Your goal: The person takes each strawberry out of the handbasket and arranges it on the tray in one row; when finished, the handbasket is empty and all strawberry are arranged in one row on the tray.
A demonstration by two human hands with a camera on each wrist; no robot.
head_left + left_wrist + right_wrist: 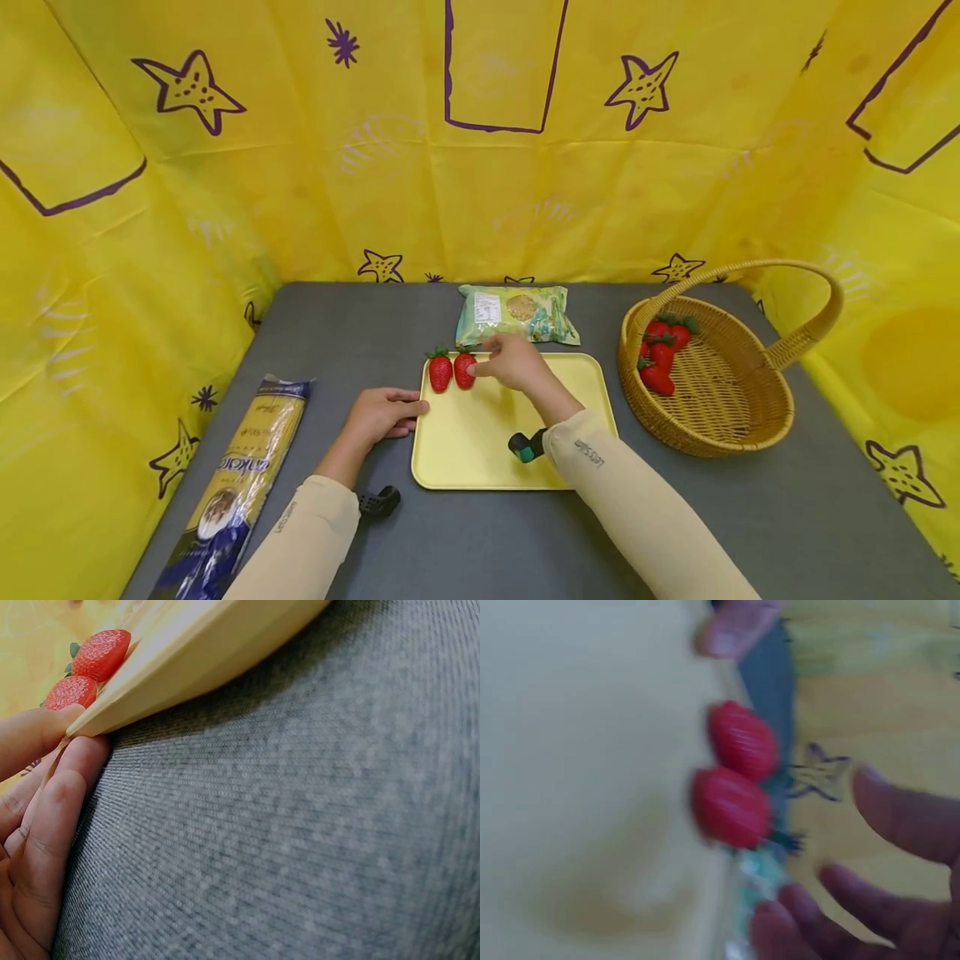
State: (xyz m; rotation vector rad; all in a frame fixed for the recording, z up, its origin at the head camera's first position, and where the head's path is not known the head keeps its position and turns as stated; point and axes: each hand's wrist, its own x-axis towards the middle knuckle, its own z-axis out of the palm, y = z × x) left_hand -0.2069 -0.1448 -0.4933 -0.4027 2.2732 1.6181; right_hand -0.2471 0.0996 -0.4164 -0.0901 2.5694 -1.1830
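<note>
A pale yellow tray [480, 442] lies on the grey table. Two red strawberries [440, 372] with green leaves sit side by side in its far left corner. My left hand [382, 414] pinches the tray's left edge, thumb on top and fingers beneath, as the left wrist view shows. Over the tray's far edge, my right hand [513, 364] is beside the right-hand strawberry [731, 808]. In the blurred right wrist view its fingers are spread, apart from both strawberries, and hold nothing.
A wicker basket [660, 421] with a tall handle stands to the right, holding several strawberries [660, 354]. Behind the tray lies a green printed bag [517, 312]. A long yellow and blue pasta pack [240, 475] lies at left. Yellow patterned cloth [322, 167] surrounds the table.
</note>
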